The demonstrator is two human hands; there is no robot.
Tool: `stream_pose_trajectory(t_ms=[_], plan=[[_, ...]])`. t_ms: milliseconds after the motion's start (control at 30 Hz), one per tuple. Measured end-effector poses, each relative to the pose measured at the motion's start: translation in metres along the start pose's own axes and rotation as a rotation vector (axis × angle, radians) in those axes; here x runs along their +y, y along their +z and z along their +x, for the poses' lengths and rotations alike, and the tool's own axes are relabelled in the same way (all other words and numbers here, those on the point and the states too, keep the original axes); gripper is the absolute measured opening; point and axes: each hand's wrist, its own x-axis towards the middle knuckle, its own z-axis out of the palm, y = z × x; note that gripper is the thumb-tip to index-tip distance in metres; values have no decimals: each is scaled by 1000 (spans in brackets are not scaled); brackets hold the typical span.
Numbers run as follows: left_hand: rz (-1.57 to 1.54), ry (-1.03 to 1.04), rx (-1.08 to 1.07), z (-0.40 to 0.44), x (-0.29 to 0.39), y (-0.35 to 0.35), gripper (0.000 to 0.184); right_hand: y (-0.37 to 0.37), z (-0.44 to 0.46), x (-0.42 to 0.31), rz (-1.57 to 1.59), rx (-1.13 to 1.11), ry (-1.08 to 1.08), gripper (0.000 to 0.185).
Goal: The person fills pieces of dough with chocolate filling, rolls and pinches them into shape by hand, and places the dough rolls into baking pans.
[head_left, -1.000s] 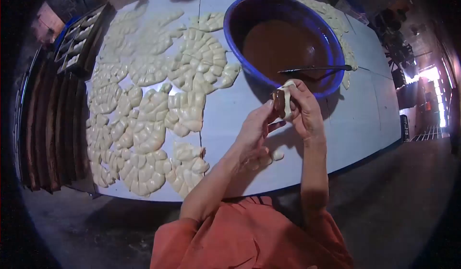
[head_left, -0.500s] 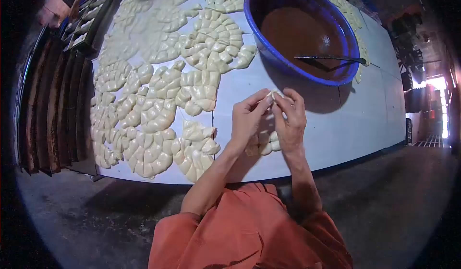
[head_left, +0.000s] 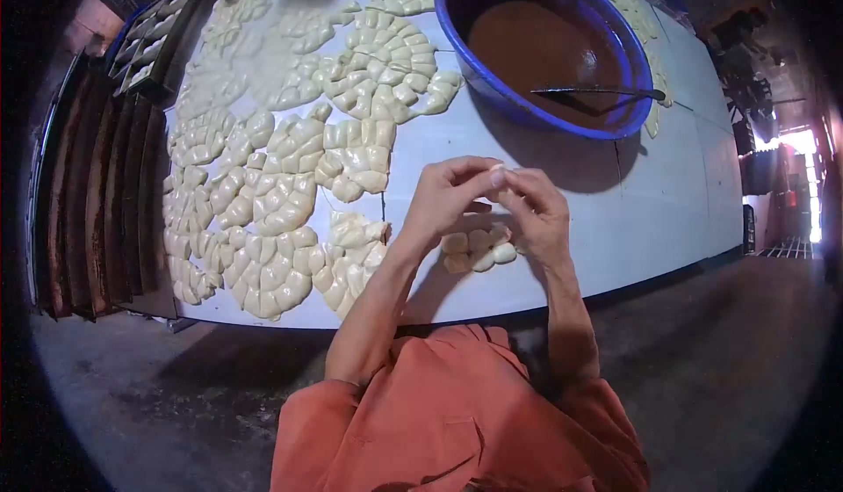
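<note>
Both my hands are raised over the white table, fingertips meeting at a small pale piece of dough (head_left: 498, 172). My left hand (head_left: 448, 198) pinches it from the left between thumb and fingers. From the other side my right hand (head_left: 537, 215) closes on the same piece, its fingers curled. On the table beneath and between them lies a small cluster of pale dough lumps (head_left: 479, 249), partly covered by the hands. To the left spread several shiny slabs of dough (head_left: 268, 272), cut or scored into small lumps.
A large blue basin (head_left: 492, 97) of brown, thick-looking liquid (head_left: 544, 53) stands at the far side, a dark flat-bladed tool (head_left: 597, 92) resting across it. Dark metal trays (head_left: 97, 202) stand upright at the left; another tray (head_left: 154, 39) holds pale rolls. The table's near edge (head_left: 272, 323) is before me.
My fingertips have drawn closer around the small piece, and the right wrist has turned outward. More of the dough cluster below shows now. The view has shifted slightly.
</note>
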Motion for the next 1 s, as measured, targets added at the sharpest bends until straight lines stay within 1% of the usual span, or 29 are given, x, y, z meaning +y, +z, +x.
stream_pose_trajectory(t_ms=[67,100,133,200,233,267,300,333,367,400,433,467,500,533,567,600,633,667,700,733,767,800,833,867,900,933,967,1000], plan=[[1,6,-3,-4,-1,5,32,-1,-1,9,151,88,-115,29],[-13,26,-18,-4,-4,5,32,5,-1,11,243,126,-110,21],[-29,48,-31,-4,-6,5,31,9,0,11,244,127,-108,21],[-13,46,-33,-2,-11,4,27,18,3,5,60,358,-221,15],[-10,53,-52,-1,-16,4,25,29,4,-5,102,487,-170,13],[-6,59,-72,0,-19,4,24,27,3,1,103,487,-167,13],[-33,10,-63,-2,-19,6,26,24,4,8,-61,438,-239,14],[-32,4,-67,-3,-24,8,26,22,3,13,-226,388,-308,15],[-16,59,-102,-5,-31,9,27,21,-1,16,-243,468,-290,16],[-1,115,-135,-6,-30,14,29,17,-3,16,-248,469,-284,16],[-6,109,-137,-8,-27,17,29,13,-6,17,-258,451,-196,16],[108,64,-133,-12,-23,20,30,10,-9,18,-268,433,-106,17],[221,16,-129,-17,-13,25,31,9,-8,15,-288,427,-123,22],[333,-32,-126,-20,-10,27,32,5,-8,16,-291,424,-110,22],[317,68,-46,-13,-28,28,32,0,-9,17,-189,376,25,20],[311,61,-47,-10,-34,27,32,-5,-10,17,-86,329,158,19],[279,66,-22,-7,-39,25,30,-10,-14,11,-17,276,193,22],[247,72,4,-5,-42,25,29,-15,-17,5,-22,274,197,22],[243,-10,-1,-12,-33,29,31,-21,-19,-1,-120,160,-3,24],[237,-16,-2,-12,-35,32,31,-27,-24,-7,-215,45,-200,27],[296,-16,0,-13,-39,35,34,-35,-33,-12,-192,-4,-42,28],[357,-15,1,-14,-41,38,38,-42,-37,-5,-193,-2,-34,28],[441,-16,2,-16,-40,39,50,-48,-40,5,-133,10,59,27],[442,-21,-1,-19,-40,40,50,-54,-42,12,-73,24,151,26],[646,77,6,-21,-40,39,55,-59,-44,14,31,32,331,23],[849,177,12,-24,-40,38,61,-62,-45,20,32,33,333,23],[1007,319,-31,-24,-52,29,70,-65,-46,27,69,-22,444,23],[1005,316,-35,-27,-58,25,70,-66,-47,36,107,-78,556,23]])
